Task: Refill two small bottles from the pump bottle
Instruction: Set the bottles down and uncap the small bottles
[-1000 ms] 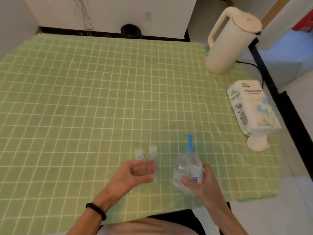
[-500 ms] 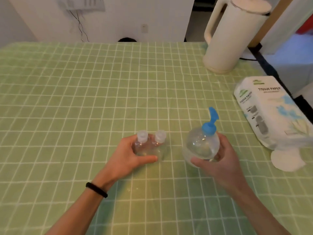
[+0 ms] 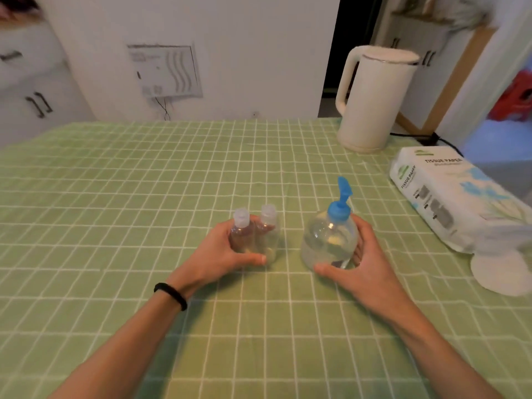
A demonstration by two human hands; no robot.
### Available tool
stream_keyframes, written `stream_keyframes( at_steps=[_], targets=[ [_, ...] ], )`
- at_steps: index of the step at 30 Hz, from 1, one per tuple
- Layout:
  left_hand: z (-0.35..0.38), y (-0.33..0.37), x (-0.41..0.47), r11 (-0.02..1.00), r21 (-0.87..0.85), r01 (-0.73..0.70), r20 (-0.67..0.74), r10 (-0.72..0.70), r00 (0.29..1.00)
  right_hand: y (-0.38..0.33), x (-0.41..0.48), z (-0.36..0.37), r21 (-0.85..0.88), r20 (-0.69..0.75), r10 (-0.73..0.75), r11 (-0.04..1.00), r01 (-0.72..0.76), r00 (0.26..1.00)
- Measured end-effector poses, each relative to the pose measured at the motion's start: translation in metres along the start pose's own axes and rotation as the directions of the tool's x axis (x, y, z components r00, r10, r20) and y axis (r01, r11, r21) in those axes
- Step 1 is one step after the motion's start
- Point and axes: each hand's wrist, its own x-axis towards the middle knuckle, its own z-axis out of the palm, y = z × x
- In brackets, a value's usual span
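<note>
Two hands reach onto a table covered with one green checked cloth (image 3: 115, 197). The left hand (image 3: 218, 254) is wrapped around two small clear bottles (image 3: 254, 236) at once, thumb along their near side and fingers curled behind them; the pair stand upright and touching side by side near the middle of the cloth, each with a pale translucent cap, and each appears to have a little liquid in it. One black band (image 3: 171, 295) circles the left wrist. Just to the right of the pair, apart from them, stands one clear rounded pump bottle (image 3: 329, 243) with a single blue pump head (image 3: 341, 203) whose spout points away toward the far side. The right hand (image 3: 362, 269) cups this bottle from its right and near side, thumb low across the front and fingers round the back, so it is closed on the bottle; the bottle's base seems to rest on the cloth. Far right, at the far edge of the table, stands one cream kettle (image 3: 374, 102) with its handle to the left. Nearer along the right edge lies one pack of tissue paper (image 3: 449, 197), white with blue printing, and one round white pad (image 3: 501, 272) lies just at its near end, partly under it.
</note>
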Motion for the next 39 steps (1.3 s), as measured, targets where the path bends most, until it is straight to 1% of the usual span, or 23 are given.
stream_keyframes(
  at_steps=[2, 6, 8, 11, 17, 20, 23, 26, 30, 32, 34, 37, 39],
  targets=[
    [-0.001, 0.001, -0.003, 1.0, -0.014, 0.018, 0.009, -0.018, 1.0, -0.005, -0.006, -0.005, -0.009, 0.011, 0.005, 1.0, -0.004, 1.0],
    [-0.001, -0.001, -0.019, 0.998, -0.054, 0.019, -0.052, -0.022, 0.998, -0.011, -0.032, -0.02, 0.037, -0.058, -0.054, 0.998, 0.057, 0.997],
    [0.0, -0.004, -0.03, 0.997, -0.068, 0.02, -0.1, -0.027, 0.995, -0.014, -0.049, -0.025, 0.079, -0.112, -0.069, 0.994, 0.078, 0.991],
    [0.001, -0.005, -0.045, 0.998, -0.054, 0.022, -0.22, -0.033, 0.975, -0.023, -0.072, -0.028, 0.113, -0.189, -0.076, 0.989, 0.099, 0.979],
    [0.004, 0.005, -0.074, 0.998, -0.059, -0.03, -0.323, 0.009, 0.946, -0.038, -0.09, -0.017, 0.043, -0.224, -0.124, 0.99, 0.137, 0.967],
    [0.012, 0.013, -0.089, 0.995, -0.033, -0.097, -0.363, 0.079, 0.928, -0.045, -0.091, -0.006, 0.014, -0.179, -0.148, 0.988, 0.153, 0.973],
    [0.029, 0.021, -0.103, 0.987, 0.032, -0.158, -0.322, 0.159, 0.933, -0.054, -0.095, 0.01, -0.008, -0.09, -0.169, 0.986, 0.169, 0.981],
    [0.053, 0.021, -0.112, 0.975, 0.122, -0.188, -0.295, 0.216, 0.931, -0.065, -0.096, 0.021, -0.055, -0.029, -0.191, 0.98, 0.189, 0.981],
    [0.071, 0.02, -0.115, 0.955, 0.199, -0.22, -0.276, 0.27, 0.922, -0.069, -0.092, 0.026, -0.194, -0.064, -0.229, 0.958, 0.213, 0.971],
    [0.072, 0.019, -0.115, 0.956, 0.198, -0.217, -0.27, 0.266, 0.925, -0.066, -0.088, 0.027, -0.218, -0.072, -0.229, 0.953, 0.209, 0.971],
    [0.07, 0.019, -0.116, 0.964, 0.184, -0.194, -0.266, 0.239, 0.934, -0.062, -0.085, 0.027, -0.211, -0.051, -0.234, 0.953, 0.219, 0.971],
    [0.066, 0.016, -0.117, 0.981, 0.13, -0.141, -0.247, 0.17, 0.954, -0.059, -0.081, 0.028, -0.197, 0.03, -0.263, 0.944, 0.264, 0.964],
    [0.063, 0.015, -0.117, 0.992, 0.077, -0.104, -0.226, 0.119, 0.967, -0.059, -0.077, 0.03, -0.217, 0.09, -0.277, 0.932, 0.29, 0.957]
  ],
)
